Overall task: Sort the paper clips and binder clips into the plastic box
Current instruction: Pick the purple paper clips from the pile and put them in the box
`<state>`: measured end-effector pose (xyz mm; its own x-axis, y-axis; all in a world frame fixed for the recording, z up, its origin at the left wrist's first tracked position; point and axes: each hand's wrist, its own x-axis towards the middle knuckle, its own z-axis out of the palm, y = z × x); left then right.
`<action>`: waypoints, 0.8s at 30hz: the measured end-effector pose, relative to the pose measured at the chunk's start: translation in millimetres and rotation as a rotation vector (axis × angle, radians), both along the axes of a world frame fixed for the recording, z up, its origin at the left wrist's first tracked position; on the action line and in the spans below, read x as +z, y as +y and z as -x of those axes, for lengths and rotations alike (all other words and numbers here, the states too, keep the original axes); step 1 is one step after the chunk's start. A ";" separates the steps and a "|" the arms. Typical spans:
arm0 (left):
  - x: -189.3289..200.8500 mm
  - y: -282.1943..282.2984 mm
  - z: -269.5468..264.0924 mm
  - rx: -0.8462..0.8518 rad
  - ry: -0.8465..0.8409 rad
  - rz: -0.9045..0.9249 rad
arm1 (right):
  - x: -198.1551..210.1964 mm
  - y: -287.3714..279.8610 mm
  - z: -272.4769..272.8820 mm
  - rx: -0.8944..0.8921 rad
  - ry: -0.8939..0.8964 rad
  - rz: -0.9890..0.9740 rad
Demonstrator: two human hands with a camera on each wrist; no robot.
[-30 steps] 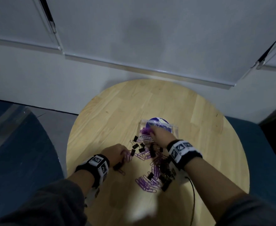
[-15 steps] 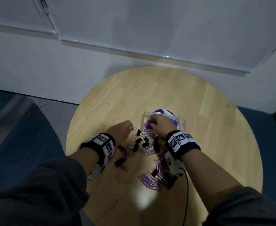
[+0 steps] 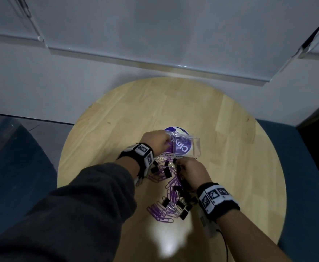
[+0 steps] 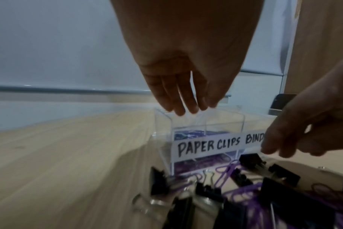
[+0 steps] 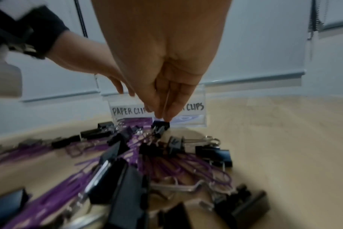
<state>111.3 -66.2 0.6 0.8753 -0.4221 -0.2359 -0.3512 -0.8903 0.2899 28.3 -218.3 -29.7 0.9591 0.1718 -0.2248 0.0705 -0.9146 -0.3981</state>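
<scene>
A clear plastic box [image 3: 196, 146] with two compartments stands mid-table; its front strip [image 4: 209, 146] reads "PAPER CLIPS" and "BINDER CLIPS". My left hand [image 3: 156, 141] hovers over the left compartment with straight fingers [image 4: 183, 106] pointing down and nothing visible in them. Purple paper clips lie inside [image 4: 198, 133]. In front of the box is a mixed pile of purple paper clips [image 3: 160, 212] and black binder clips [image 3: 167, 173]. My right hand [image 3: 189, 171] reaches down into the pile. Its fingertips [image 5: 163, 118] pinch the top of one black binder clip [image 5: 161, 124] just before the box.
The round wooden table [image 3: 230, 129] stands against a white wall. Blue seats [image 3: 306, 167] flank it left and right. A round purple label [image 3: 173, 129] shows under the box. A bright light spot [image 3: 170, 239] lies on the near table.
My left hand left the pile and rose over the box's paper-clip compartment. My right hand came back from the box down to the pile and onto a black binder clip.
</scene>
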 end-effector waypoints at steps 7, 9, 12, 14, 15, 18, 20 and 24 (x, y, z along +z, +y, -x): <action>-30.8 51.4 51.0 0.417 -0.067 0.138 | -24.6 15.3 -1.5 0.187 -0.039 0.149; -43.5 56.2 67.2 0.345 0.065 0.024 | -25.4 18.3 1.1 0.190 -0.029 0.177; -54.9 53.0 85.6 0.224 0.132 -0.085 | -25.5 20.9 7.7 0.203 -0.016 0.217; -58.4 49.4 92.8 0.203 0.117 -0.094 | -26.9 20.9 13.1 0.182 -0.008 0.211; -60.2 47.9 95.6 0.201 0.112 -0.092 | -27.2 20.7 15.8 0.153 -0.007 0.197; -64.9 42.5 103.3 0.194 0.141 -0.061 | -27.0 19.9 21.7 0.057 0.020 0.163; -67.1 38.9 106.1 0.199 0.176 -0.040 | -26.9 19.0 22.5 0.020 0.051 0.159; -64.7 38.6 100.9 0.210 0.177 -0.061 | -23.0 13.6 18.3 -0.048 0.100 0.101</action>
